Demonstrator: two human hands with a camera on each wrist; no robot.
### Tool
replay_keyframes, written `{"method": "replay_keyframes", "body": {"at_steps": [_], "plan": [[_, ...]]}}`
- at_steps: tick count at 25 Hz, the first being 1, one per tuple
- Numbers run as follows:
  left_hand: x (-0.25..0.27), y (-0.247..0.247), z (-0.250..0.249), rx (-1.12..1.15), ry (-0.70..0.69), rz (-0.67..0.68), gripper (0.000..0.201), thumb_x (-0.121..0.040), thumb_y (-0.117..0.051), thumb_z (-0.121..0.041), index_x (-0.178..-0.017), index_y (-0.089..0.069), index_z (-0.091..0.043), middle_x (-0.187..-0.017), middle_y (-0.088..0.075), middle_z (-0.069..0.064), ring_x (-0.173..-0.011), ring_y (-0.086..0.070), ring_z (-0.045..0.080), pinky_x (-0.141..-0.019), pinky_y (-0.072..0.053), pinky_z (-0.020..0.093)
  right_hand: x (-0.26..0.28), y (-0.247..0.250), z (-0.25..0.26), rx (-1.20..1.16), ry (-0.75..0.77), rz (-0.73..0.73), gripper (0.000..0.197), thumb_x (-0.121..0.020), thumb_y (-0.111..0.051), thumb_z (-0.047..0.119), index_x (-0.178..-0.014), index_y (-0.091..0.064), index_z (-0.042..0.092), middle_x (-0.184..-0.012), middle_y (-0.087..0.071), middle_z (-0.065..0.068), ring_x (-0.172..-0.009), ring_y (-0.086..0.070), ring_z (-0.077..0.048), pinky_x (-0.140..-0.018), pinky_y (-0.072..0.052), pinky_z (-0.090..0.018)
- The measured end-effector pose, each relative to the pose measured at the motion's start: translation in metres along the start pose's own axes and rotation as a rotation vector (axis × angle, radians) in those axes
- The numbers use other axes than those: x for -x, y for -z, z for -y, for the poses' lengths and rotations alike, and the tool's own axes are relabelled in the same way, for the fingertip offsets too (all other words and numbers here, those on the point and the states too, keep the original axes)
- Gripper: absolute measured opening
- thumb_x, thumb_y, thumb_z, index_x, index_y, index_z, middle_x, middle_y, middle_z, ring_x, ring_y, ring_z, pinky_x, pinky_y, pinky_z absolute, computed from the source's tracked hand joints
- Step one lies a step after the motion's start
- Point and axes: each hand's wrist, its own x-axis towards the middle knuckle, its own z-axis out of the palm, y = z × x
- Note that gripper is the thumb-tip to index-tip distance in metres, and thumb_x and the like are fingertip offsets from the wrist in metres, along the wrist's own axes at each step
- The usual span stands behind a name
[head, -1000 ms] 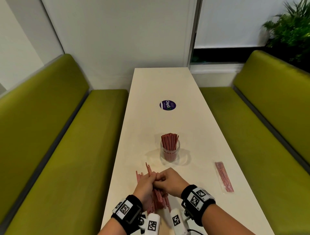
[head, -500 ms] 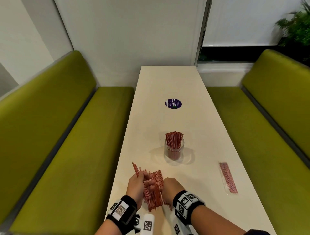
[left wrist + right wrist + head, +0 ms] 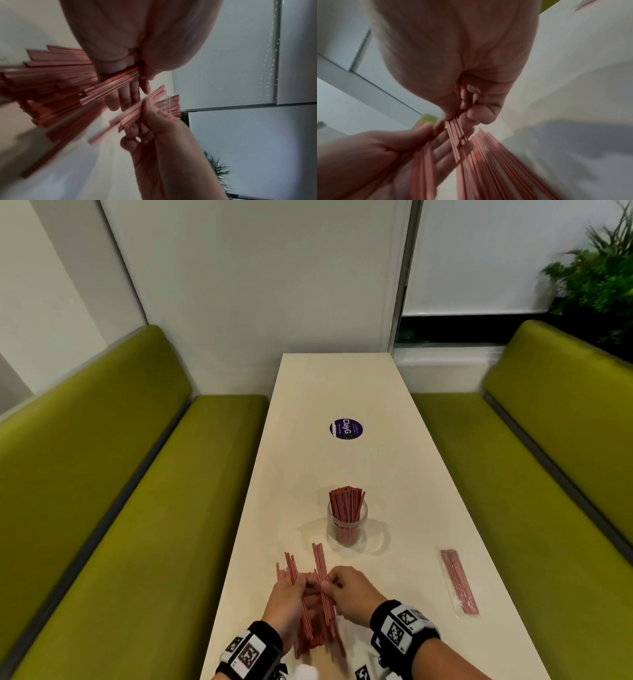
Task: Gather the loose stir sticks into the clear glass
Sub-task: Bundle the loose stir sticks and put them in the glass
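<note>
We judge that the task is partly done. The clear glass [image 3: 346, 522] stands in the middle of the table [image 3: 404, 474], and it is already quite full of stir sticks standing upright. What is left is the loose stir sticks [image 3: 317, 625] at the near end of the table, close to us and well apart from the glass.

Our left hand [image 3: 286, 601] grasps one small bunch of these sticks; in the left wrist view the thumb presses them against the fingers. Our right hand [image 3: 352, 594] pinches another small bunch between thumb and fingers, just beside the left one. Both bunches point away from us, and their ends are not even. More sticks seem to lie under the hands; how many, we cannot tell.

At the right side of the table lies a clear packet of sticks [image 3: 459, 582], untouched. We cannot say if it belongs to the task.
</note>
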Motion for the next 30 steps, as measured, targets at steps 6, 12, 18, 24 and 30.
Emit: {"method": "replay_keyframes", "body": {"at_steps": [6, 12, 18, 24, 30], "plan": [[-0.008, -0.03, -0.02, 0.091, -0.023, -0.038, 0.038, -0.107, -0.036, -0.018, -0.106, -0.061, 0.011, -0.085, -0.071, 0.031, -0.066, -0.071, 0.033, -0.048, -0.052, 0.031, 0.005, 0.017, 0.025, -0.018, 0.106, -0.093, 0.019, -0.093, -0.062, 0.027, -0.076, -0.057, 0.022, -0.064, -0.056, 0.006, -0.054, -0.051, -0.005, -0.055, -0.042, -0.018], [0.001, -0.045, -0.029, 0.227, 0.011, 0.053, 0.03, -0.105, -0.043, -0.023, -0.114, -0.059, 0.001, -0.105, -0.071, 0.025, -0.092, -0.07, 0.034, -0.071, -0.057, 0.043, 0.023, 0.038, 0.037, -0.11, 0.16, -0.167, 0.027, -0.085, -0.069, 0.022, -0.063, -0.072, 0.007, -0.059, -0.068, -0.011, -0.047, -0.058, -0.008, -0.05, -0.051, -0.024], [-0.004, -0.055, -0.043, 0.304, -0.118, 0.006, 0.038, -0.107, -0.037, -0.023, -0.114, -0.054, 0.01, -0.096, -0.072, 0.025, -0.077, -0.073, 0.03, -0.064, -0.056, 0.036, 0.026, 0.044, 0.03, -0.208, 0.357, -0.252, 0.011, -0.081, -0.069, 0.031, -0.074, -0.076, 0.031, -0.076, -0.065, 0.015, -0.076, -0.059, -0.001, -0.069, -0.045, -0.014], [-0.007, -0.065, -0.053, 0.167, -0.269, 0.066, 0.045, -0.104, -0.037, -0.041, -0.122, -0.065, -0.012, -0.113, -0.075, -0.005, -0.115, -0.066, 0.02, -0.089, -0.05, 0.034, 0.022, 0.057, 0.026, -1.185, -0.245, 0.138, 0.045, -0.097, -0.05, 0.051, -0.096, -0.059, 0.007, -0.075, -0.056, -0.012, -0.062, -0.054, -0.023, -0.055, -0.045, -0.029], [0.003, -0.076, -0.051, -0.036, -0.291, 0.149, 0.035, -0.094, -0.048, -0.051, -0.111, -0.074, -0.035, -0.113, -0.072, -0.002, -0.094, -0.053, 0.023, -0.081, -0.049, 0.034, 0.022, 0.073, 0.024, -1.401, -0.241, 0.283, 0.031, -0.097, -0.058, 0.028, -0.108, -0.066, 0.001, -0.069, -0.055, -0.012, -0.055, -0.05, -0.018, -0.047, -0.043, -0.024]]}}
